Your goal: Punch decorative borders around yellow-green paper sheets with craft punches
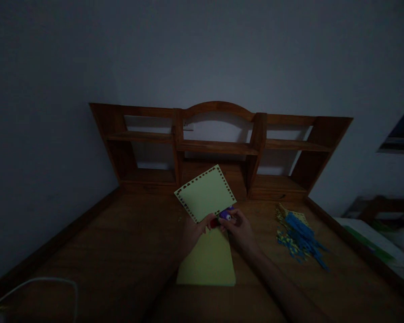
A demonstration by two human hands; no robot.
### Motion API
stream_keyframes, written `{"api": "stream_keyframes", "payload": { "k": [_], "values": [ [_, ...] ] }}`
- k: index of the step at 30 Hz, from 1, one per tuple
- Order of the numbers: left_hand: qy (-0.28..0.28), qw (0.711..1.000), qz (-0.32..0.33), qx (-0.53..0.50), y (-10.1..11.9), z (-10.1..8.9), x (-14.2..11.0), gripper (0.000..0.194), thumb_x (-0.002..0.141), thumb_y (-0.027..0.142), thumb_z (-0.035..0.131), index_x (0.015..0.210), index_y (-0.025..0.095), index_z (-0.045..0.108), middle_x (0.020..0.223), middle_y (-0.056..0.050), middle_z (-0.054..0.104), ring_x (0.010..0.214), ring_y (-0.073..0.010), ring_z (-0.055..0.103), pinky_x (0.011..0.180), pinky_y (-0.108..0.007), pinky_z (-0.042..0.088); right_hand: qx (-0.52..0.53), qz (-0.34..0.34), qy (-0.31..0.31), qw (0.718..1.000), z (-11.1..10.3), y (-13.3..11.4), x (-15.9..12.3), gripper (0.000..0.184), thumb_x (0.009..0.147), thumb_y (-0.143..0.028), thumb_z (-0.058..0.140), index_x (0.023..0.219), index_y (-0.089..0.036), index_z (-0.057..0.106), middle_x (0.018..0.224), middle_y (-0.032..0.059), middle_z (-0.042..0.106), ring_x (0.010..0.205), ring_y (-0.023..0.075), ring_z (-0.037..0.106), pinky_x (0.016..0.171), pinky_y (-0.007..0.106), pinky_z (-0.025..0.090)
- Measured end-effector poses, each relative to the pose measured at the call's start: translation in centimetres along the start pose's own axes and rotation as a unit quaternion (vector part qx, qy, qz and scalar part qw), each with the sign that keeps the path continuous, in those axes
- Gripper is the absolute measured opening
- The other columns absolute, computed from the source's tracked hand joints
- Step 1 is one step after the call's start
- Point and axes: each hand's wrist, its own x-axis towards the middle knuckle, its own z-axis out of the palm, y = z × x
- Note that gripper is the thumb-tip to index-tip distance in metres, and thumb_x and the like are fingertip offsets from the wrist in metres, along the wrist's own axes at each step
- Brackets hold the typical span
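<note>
My left hand (pixel 195 229) is closed on the lower edge of a pale yellow-green sheet of paper (pixel 207 194), held tilted above the desk. Small punched shapes run along the borders of this sheet. A purple craft punch (pixel 226 215) sits at the sheet's lower right edge, with the fingers of my right hand (pixel 238 226) wrapped round it. Between my hands shows a small red part (pixel 214 222); whether it belongs to the punch I cannot tell. Beneath my hands lies a stack of plain yellow-green paper (pixel 207 264).
To the right lie a pile of blue strips (pixel 303 235) and small yellow scraps (pixel 289 244). A wooden shelf unit (pixel 218 147) stands along the back of the wooden desk (pixel 121 251). A white cable (pixel 50 279) curves at the lower left. The room is dim.
</note>
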Motion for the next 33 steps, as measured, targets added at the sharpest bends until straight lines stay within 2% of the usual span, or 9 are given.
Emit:
{"api": "stream_keyframes", "payload": {
  "k": [10, 16, 33],
  "values": [
    [-0.037, 0.999, 0.017, 0.007, 0.21, 0.05, -0.22, 0.033, 0.074, 0.044, 0.067, 0.062, 0.014, 0.059, 0.052, 0.000, 0.056, 0.044, -0.0098, 0.049, 0.041, -0.019, 0.037, -0.022, -0.013, -0.005, 1.000, -0.14, 0.22, -0.10, 0.037, 0.067, -0.029, 0.080, 0.085, -0.023, 0.048, 0.071, -0.0030, 0.067, 0.057, 0.0133, 0.062, 0.055, 0.024, 0.049],
    [-0.017, 1.000, 0.016, 0.008, 0.08, -0.07, -0.18, 0.034, 0.073, 0.044, 0.068, 0.062, 0.013, 0.059, 0.052, 0.000, 0.056, 0.043, -0.0095, 0.048, 0.041, -0.019, 0.037, -0.044, -0.016, 0.000, 0.999, 0.09, -0.17, -0.17, 0.037, 0.068, -0.029, 0.080, 0.085, -0.023, 0.048, 0.075, -0.0021, 0.067, 0.057, 0.0124, 0.062, 0.054, 0.023, 0.048],
    [-0.023, 0.999, 0.016, 0.026, 0.14, -0.05, -0.06, 0.033, 0.074, 0.042, 0.066, 0.059, 0.013, 0.059, 0.051, -0.001, 0.057, 0.043, -0.0101, 0.049, 0.042, -0.020, 0.037, -0.080, -0.029, -0.009, 0.996, 0.00, -0.38, -0.26, 0.037, 0.067, -0.033, 0.080, 0.086, -0.023, 0.049, 0.079, -0.0010, 0.067, 0.059, 0.0137, 0.063, 0.054, 0.024, 0.050]
  ]
}}
